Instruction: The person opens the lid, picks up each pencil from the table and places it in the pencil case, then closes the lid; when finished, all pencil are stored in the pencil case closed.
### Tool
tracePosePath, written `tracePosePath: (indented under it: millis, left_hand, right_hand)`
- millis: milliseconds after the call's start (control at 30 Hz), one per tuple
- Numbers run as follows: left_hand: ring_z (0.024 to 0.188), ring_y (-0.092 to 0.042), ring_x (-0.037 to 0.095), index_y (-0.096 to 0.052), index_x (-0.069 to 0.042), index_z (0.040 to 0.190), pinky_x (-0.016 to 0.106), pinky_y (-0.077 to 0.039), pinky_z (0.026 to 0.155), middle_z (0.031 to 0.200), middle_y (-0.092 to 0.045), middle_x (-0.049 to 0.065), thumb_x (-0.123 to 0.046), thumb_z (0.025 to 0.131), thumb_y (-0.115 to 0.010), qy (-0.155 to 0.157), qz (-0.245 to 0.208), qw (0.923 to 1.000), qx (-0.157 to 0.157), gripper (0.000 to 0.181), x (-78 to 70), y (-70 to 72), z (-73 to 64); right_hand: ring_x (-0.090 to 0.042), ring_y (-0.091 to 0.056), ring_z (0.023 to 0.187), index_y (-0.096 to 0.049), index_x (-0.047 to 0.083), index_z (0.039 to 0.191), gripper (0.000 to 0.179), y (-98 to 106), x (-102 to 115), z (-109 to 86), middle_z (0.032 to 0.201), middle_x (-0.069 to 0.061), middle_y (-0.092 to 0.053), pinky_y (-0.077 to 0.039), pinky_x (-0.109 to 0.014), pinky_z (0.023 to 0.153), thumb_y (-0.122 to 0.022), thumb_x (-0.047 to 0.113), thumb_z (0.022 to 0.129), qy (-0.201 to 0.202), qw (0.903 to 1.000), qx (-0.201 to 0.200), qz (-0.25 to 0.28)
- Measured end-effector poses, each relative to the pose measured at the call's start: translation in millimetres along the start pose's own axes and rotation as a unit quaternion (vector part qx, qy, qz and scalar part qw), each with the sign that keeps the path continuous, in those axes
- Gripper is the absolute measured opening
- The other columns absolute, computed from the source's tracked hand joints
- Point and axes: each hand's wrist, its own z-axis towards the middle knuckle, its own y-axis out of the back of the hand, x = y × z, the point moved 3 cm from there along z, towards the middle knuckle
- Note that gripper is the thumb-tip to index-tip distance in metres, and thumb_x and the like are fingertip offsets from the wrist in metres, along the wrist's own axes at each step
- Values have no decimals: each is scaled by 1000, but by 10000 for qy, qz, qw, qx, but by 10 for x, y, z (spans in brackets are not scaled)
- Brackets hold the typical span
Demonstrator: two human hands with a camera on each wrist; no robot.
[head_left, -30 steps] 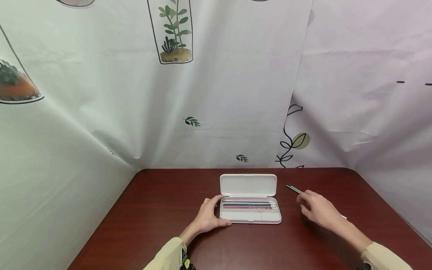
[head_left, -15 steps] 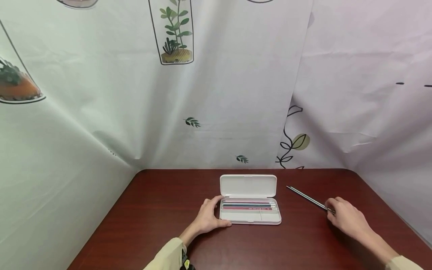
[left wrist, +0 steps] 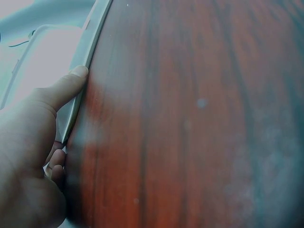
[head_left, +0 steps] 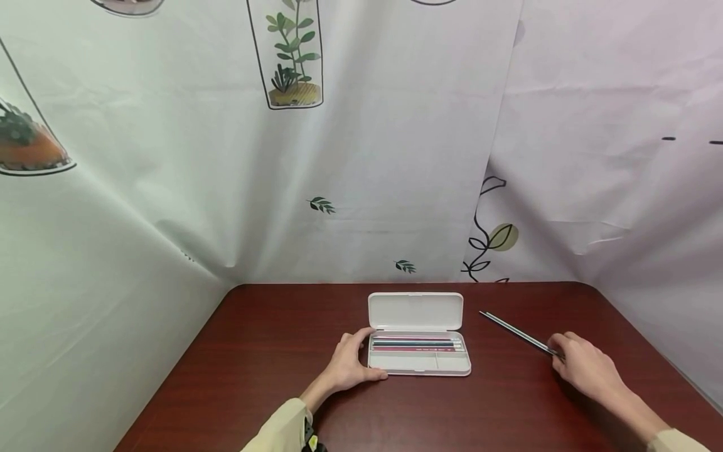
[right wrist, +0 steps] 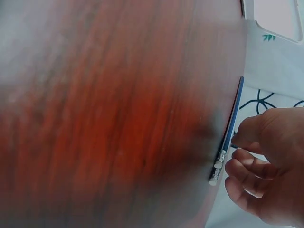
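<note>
A white pencil case (head_left: 401, 360) lies with its lid (head_left: 415, 311) raised and several pencils (head_left: 415, 343) in its rear compartment, pink and dark ones among them. My left hand (head_left: 346, 365) grips its left end, thumb along the front edge and a finger at the back corner. In the left wrist view the thumb (left wrist: 71, 85) presses on the case's rim. Two dark pencils (head_left: 518, 331) lie slantwise on the table to the right. My right hand (head_left: 587, 367) pinches them near their eraser ends, which show in the right wrist view below the fingertips (right wrist: 240, 137).
The dark red wooden table (head_left: 271, 339) reaches back to a white curtain (head_left: 395, 157) printed with plants. That curtain also hangs along the left and right sides. The case's front row has a divider toward its right end.
My right hand has moved right and nearer along the two pencils, from their middle to their eraser ends. The pencils have kept their place. My left hand and the case stay put.
</note>
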Motion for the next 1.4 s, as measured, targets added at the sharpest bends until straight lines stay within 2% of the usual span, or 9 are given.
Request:
tracePosePath:
  millis: [400,867,1400]
  left_hand:
    - [98,-47,21,-54,-11,137,38,-42,81,104,-51,4,-36,65,-93,42,-26,10000,-15,86,13,-13,0]
    - [97,-47,21,-54,-11,137,37,-41,81,104,-52,4,-36,65,-93,45,-17,10000,-33,86,14,-9,-1]
    - [97,-46,21,-55,-11,137,37,-41,80,104,-51,5,-35,64,-94,61,-51,10000,-14,86,12,-10,-4]
  right_hand:
    - [-19,-52,67,-66,8,89,17,-42,7,38,80,-1,-54,-44,-46,51,-74,-1,76,10,10000,45,-55]
    - [-17,-48,61,-64,10,85,19,-91,49,52,74,2,-50,-42,-43,48,-74,-1,73,242,9996,33,-147]
    - [-18,-48,60,-62,10,84,19,-128,57,82,72,3,-49,-40,-42,47,-71,0,70,156,9995,246,-74]
